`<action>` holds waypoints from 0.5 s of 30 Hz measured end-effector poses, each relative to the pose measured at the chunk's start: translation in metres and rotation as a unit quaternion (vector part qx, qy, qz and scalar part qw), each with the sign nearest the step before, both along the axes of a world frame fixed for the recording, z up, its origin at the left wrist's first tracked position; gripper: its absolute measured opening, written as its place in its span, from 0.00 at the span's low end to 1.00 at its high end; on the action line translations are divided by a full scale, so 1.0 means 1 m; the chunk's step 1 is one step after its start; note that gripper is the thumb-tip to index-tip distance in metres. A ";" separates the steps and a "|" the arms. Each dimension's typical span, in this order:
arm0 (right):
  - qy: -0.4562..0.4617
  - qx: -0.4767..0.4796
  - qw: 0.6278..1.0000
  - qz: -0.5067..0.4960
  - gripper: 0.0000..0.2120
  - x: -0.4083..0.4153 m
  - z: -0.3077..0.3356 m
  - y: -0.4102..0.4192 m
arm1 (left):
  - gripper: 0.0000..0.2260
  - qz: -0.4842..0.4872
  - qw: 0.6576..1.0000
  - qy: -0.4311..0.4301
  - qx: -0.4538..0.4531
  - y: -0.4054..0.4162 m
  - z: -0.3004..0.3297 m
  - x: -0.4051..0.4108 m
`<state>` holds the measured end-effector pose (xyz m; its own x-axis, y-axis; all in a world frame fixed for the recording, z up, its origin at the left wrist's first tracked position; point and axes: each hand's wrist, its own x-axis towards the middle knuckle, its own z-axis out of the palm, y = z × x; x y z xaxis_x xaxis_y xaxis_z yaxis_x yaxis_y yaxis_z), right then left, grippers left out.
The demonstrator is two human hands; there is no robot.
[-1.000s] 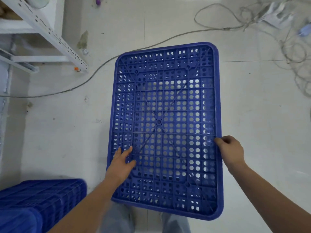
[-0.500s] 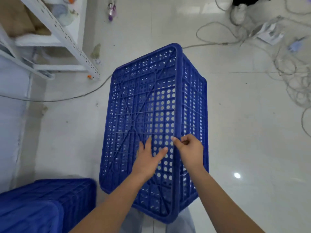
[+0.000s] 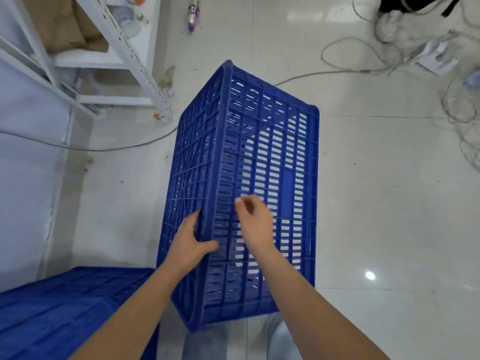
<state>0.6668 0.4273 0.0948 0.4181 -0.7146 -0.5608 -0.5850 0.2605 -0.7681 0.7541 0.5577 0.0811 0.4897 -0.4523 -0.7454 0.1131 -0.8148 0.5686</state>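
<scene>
A blue slotted plastic crate (image 3: 275,157) stands tipped in front of me over the white tiled floor. Its gridded bottom faces left and one long slotted wall faces up toward me. My left hand (image 3: 189,245) grips the crate's long corner edge near me, fingers on the bottom face and thumb lying over the slotted wall. My right hand (image 3: 255,224) is over the slotted wall just right of that edge. Its fingers are loosely curled and blurred, and it holds nothing that I can see.
More blue crates (image 3: 65,310) sit at the lower left, close to the held crate. A white metal shelf rack (image 3: 135,63) stands at the upper left. A grey cable (image 3: 327,72) crosses the floor behind the crate, and tangled wires (image 3: 462,113) lie far right.
The crate has rolled further to the left, so its side wall now faces me instead of its bottom. My right hand has let go of the corner edge; my left hand has taken it.
</scene>
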 end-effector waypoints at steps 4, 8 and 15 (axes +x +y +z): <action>0.147 -0.103 0.980 -0.083 0.23 -0.028 -0.025 -0.033 | 0.42 0.077 0.995 0.056 -0.013 0.023 -0.004 0.039; 0.213 0.028 0.972 -0.095 0.33 -0.062 -0.057 -0.070 | 0.34 0.126 0.989 0.080 -0.021 0.042 -0.013 0.069; 0.109 0.202 0.968 -0.105 0.18 -0.049 -0.080 -0.056 | 0.26 0.222 0.964 0.144 -0.002 0.067 -0.047 0.084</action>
